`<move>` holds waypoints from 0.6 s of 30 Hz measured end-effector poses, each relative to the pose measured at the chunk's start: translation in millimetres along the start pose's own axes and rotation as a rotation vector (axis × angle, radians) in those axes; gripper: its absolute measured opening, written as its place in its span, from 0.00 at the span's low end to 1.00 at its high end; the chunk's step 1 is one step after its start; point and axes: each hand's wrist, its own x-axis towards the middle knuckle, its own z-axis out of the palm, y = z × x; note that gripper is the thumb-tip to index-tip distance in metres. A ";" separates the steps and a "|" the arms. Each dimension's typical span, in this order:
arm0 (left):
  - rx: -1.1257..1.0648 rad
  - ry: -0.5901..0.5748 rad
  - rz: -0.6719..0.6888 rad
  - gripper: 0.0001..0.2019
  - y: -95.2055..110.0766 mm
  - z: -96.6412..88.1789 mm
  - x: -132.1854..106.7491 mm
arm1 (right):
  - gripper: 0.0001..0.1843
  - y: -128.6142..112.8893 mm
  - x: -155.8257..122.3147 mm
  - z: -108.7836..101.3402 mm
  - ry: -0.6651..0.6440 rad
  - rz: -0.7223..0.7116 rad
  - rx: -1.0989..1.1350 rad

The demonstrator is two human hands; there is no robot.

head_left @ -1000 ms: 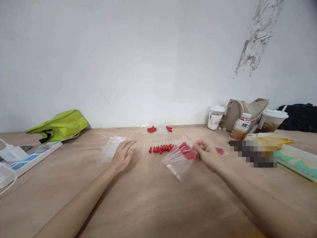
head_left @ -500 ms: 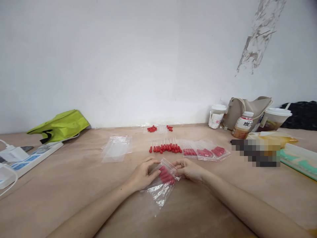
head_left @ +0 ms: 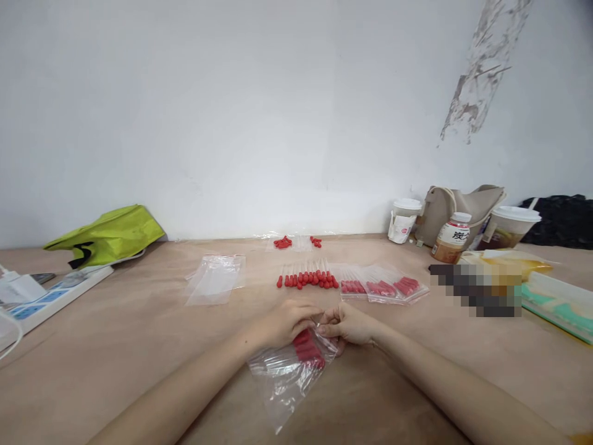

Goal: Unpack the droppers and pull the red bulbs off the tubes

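Over the bench, the left hand and right hand are pinching a zip bag near its edge, seemingly steadying it.

Hands hold bag (zip-top, perhaps)

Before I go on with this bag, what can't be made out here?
All in the head view:
Held bag: whether its upper edge is sealed; the left hand and right hand partly cover it.
Red heads inside: exact count; they overlap under creased plastic.
Power strip: one end, cut off by the left edge.
Pixelated patch: what lies beneath.
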 end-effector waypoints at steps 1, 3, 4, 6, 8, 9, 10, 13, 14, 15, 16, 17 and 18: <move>-0.019 -0.030 -0.020 0.12 -1.0 -1.0 2.1 | 0.19 0.4 1.9 -1.3 0.011 -0.026 -0.055; -0.086 -0.038 -0.125 0.10 -3.7 -0.5 3.8 | 0.17 2.2 5.9 -3.8 0.083 -0.116 -0.175; -0.145 -0.022 -0.212 0.09 -5.4 0.8 3.6 | 0.15 3.4 7.8 -4.7 0.133 -0.175 -0.233; -0.288 -0.001 -0.388 0.11 -9.1 3.9 1.6 | 0.11 6.0 10.8 -5.2 0.236 -0.301 -0.338; -0.418 -0.040 -0.498 0.15 -12.5 5.7 -1.0 | 0.07 7.6 12.4 -3.9 0.317 -0.405 -0.424; -0.462 -0.076 -0.518 0.17 -14.0 5.7 -2.1 | 0.06 7.9 12.6 -2.6 0.339 -0.450 -0.465; -0.501 -0.115 -0.524 0.19 -15.3 5.0 -2.9 | 0.06 7.9 12.6 -1.1 0.348 -0.492 -0.502; -0.628 -0.195 -0.550 0.23 -17.7 1.6 -3.5 | 0.08 7.4 12.0 3.6 0.321 -0.603 -0.572; -0.658 -0.206 -0.556 0.23 -18.0 0.7 -3.4 | 0.09 7.6 11.8 4.8 0.314 -0.632 -0.586; -0.679 -0.212 -0.559 0.23 -17.9 0.2 -3.1 | 0.09 7.8 11.5 5.7 0.316 -0.655 -0.597; -0.695 -0.213 -0.560 0.24 -17.6 0.1 -2.9 | 0.09 8.2 11.1 6.1 0.324 -0.674 -0.607; -0.704 -0.208 -0.559 0.24 -17.2 0.4 -2.7 | 0.09 8.4 10.6 6.1 0.330 -0.689 -0.617; -0.713 -0.196 -0.558 0.24 -16.7 1.0 -2.7 | 0.08 8.5 9.9 5.7 0.331 -0.701 -0.630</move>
